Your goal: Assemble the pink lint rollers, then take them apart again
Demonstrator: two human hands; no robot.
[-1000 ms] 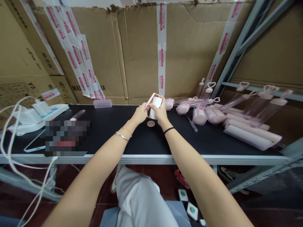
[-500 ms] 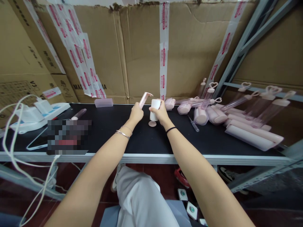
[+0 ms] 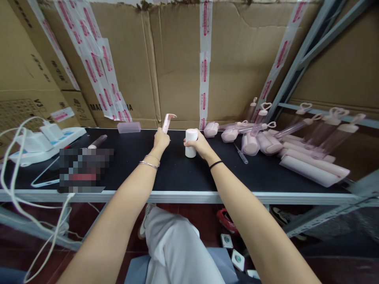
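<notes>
In my left hand (image 3: pixel 161 141) is a pale pink plastic piece (image 3: pixel 167 122) with a hooked top end, held upright by its lower part. My right hand (image 3: pixel 201 145) is wrapped round a white cylinder (image 3: pixel 191 142) with a pinkish top, which stands upright on the black tabletop (image 3: pixel 174 175). A gap separates the two hands. What the cylinder is I cannot tell.
Several pink parts with clear tubes and heart-shaped loops (image 3: pixel 266 106) crowd the right side. A small screwdriver (image 3: pixel 241 154) lies before them. A lilac box (image 3: pixel 129 127) sits at the back left, near a power strip (image 3: pixel 50 146) with white cables. Cardboard (image 3: pixel 180 71) walls the back.
My left hand has moved left with the pink piece, away from the cylinder. The right hand has lowered the white cylinder to the tabletop, over where a small round disc lay.
</notes>
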